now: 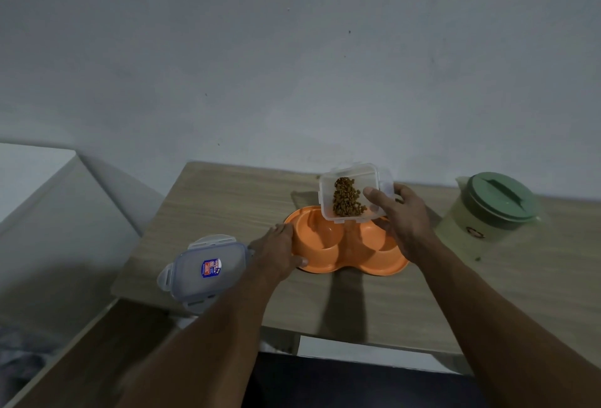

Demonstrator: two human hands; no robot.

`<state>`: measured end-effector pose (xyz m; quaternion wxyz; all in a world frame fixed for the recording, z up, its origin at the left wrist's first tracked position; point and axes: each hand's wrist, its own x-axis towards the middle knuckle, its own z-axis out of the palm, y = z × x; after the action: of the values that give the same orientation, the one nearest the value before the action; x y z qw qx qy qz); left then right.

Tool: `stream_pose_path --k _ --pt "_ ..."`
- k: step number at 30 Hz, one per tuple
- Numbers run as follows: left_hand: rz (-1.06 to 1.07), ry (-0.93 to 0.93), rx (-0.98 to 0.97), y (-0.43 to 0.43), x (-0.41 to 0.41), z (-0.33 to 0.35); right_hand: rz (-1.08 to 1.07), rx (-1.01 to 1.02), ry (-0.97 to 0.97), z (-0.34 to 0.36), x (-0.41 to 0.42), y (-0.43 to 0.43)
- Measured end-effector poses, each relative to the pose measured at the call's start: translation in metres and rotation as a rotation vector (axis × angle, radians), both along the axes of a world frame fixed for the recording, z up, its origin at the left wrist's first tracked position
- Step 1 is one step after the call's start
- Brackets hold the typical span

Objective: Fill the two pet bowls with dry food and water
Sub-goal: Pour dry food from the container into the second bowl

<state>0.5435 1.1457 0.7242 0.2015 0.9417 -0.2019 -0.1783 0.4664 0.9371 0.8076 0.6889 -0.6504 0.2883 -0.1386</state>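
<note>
**Forearms reach in, kibble poised above the orange bowl**

Both forearms come in from the near edge of the table [227, 199], one to each side of the orange double pet bowl [374, 269], which sits in the middle of the table, closer to the far edge than to the near one.

The left hand [276, 251] clasps the bowl's left end, fingers on the far rim and thumb on the near rim. This looks meant to stop the light plastic sliding while food lands in it.

The right hand [403, 222] grips a clear food container [327, 193] by its right side, thumb across the open top and fingers curled underneath. It is held above the far rim of the bowl and tipped toward the camera, so the dry kibble [347, 198] has slid toward the lower lip, directly above the divide between the two basins. No kibble shows in the left basin; the right one is partly hidden by the hand.

The container's lid [208, 269] lies at the front left corner, out of the pouring path. A green-lidded pitcher [484, 215] stands toward the right edge, well apart from both hands, probably the water for the second basin, a step not yet begun
</note>
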Motion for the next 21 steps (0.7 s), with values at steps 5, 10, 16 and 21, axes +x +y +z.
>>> stream_pose_path --k 5,10,16,21 --pt "0.010 -0.004 0.009 -0.0022 -0.0002 0.0024 -0.009 -0.049 -0.013 0.0025 -0.0007 0.0005" --pt "0.012 0.017 0.026 -0.0025 -0.0004 0.0049 -0.041 -0.152 0.005 0.0024 -0.0006 0.0013" --pt "0.017 0.015 0.026 -0.0026 -0.0010 0.0037 -0.047 -0.215 0.021 0.0053 -0.0023 0.0039" --pt "0.019 0.012 0.011 -0.0027 -0.0022 0.0048 -0.023 -0.244 0.018 0.0074 -0.0042 0.0054"
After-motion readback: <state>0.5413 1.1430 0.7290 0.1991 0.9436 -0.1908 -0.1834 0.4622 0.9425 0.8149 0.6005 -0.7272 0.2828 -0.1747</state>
